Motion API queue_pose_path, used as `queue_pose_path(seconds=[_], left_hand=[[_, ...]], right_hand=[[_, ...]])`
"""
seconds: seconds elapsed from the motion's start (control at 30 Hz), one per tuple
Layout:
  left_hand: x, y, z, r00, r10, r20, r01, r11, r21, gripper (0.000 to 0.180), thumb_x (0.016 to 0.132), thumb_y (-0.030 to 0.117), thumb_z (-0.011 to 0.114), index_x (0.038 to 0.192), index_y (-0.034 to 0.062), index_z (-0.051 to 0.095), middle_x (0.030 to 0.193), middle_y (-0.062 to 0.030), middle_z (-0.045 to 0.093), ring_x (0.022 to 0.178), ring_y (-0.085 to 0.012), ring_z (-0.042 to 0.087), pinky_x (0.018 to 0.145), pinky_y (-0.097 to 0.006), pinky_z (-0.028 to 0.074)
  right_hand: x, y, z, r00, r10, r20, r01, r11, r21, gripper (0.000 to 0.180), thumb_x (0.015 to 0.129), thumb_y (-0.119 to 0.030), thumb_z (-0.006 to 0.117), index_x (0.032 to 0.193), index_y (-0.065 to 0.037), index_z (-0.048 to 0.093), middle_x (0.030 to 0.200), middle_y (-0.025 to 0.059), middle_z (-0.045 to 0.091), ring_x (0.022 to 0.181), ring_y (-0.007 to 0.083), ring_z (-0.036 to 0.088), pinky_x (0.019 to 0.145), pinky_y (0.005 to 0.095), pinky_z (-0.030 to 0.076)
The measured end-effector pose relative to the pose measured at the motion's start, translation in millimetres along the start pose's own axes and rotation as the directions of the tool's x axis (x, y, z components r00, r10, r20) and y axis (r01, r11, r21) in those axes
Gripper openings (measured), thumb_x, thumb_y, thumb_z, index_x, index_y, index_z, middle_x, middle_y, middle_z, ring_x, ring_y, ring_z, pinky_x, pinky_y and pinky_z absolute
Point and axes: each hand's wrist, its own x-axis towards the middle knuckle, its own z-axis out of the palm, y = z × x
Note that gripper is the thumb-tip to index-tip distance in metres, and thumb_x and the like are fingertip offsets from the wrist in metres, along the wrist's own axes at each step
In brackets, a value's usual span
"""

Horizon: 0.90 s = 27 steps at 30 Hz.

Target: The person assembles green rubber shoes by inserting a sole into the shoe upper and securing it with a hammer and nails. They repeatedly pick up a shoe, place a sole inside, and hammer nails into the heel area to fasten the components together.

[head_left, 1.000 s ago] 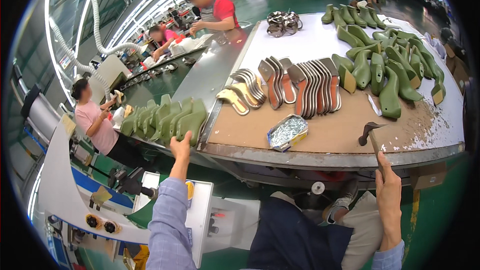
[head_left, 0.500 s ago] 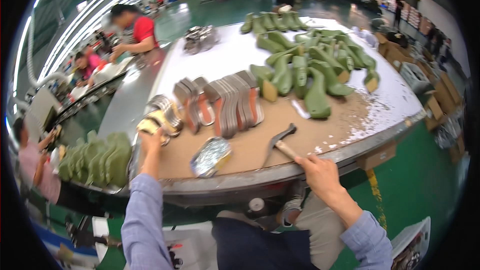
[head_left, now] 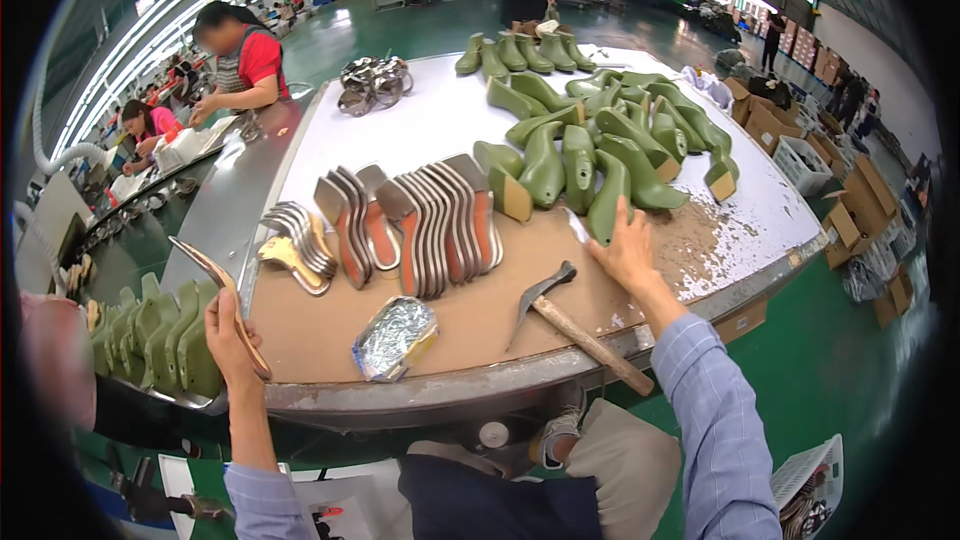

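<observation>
At the table's left edge, my left hand (head_left: 232, 338) grips a thin curved insole (head_left: 205, 262), held upright and seen nearly edge-on. My right hand (head_left: 626, 248) reaches over the board, thumb and fingers around the near end of a green shoe last (head_left: 608, 202) at the front of the pile. A hammer (head_left: 592, 342) lies just below that hand, its wooden handle over the table's front edge. Near my left hand are a few pale insoles (head_left: 297, 258), then brown and orange insoles (head_left: 440, 220) stacked in rows. A foil-like packet (head_left: 396, 338) sits in front of them.
More lasts (head_left: 525, 52) stand at the table's far side beside metallic bands (head_left: 372, 85). Another row of green lasts (head_left: 165, 340) stands at left. A person in red (head_left: 250, 70) works beyond the metal bench (head_left: 225, 180). Cardboard boxes (head_left: 868, 202) sit at right.
My right hand has let go of the hammer, now lying on the table, and moved forward to a last. My left hand has lifted an insole from the pale group and drawn it left.
</observation>
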Motion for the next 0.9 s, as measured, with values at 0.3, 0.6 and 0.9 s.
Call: queue_pose_path(seconds=[0.3,0.6,0.9], left_hand=[[-118,19,34,0.864,-0.405,0.298,0.499,0.767,-0.403,0.042,0.101,0.042,0.063,0.124,0.0075,0.058,0.072,-0.003,0.062,0.083,-0.0289,0.074,0.063,-0.038,0.06],[-224,50,129,0.728,-0.285,0.624,0.618,0.667,-0.416,0.058,0.103,0.059,0.053,0.119,0.0027,0.058,0.097,-0.013,0.067,0.092,-0.0232,0.069,0.079,-0.039,0.059],[-226,42,126,0.766,-0.08,0.638,0.413,0.821,-0.394,0.085,0.092,0.06,0.061,0.146,-0.0034,0.043,0.138,-0.0194,0.058,0.119,-0.0306,0.064,0.101,-0.045,0.056]], right_hand=[[-92,-45,-112,0.953,-0.069,0.296,-0.304,-0.248,0.92,0.054,0.1,-0.047,0.042,0.122,-0.002,0.062,0.105,0.0124,0.07,0.087,0.0258,0.067,0.075,0.0408,0.056],[-201,-124,-138,0.763,-0.645,-0.055,0.285,0.259,0.923,0.075,0.102,-0.053,0.049,0.145,0.008,0.049,0.148,0.0231,0.051,0.14,0.0365,0.046,0.118,0.0438,0.032],[-221,-109,-119,0.603,-0.691,0.399,-0.571,-0.025,0.82,0.082,0.09,-0.043,0.079,0.147,-0.006,0.033,0.13,0.0172,0.055,0.118,0.0271,0.06,0.095,0.0378,0.054]])
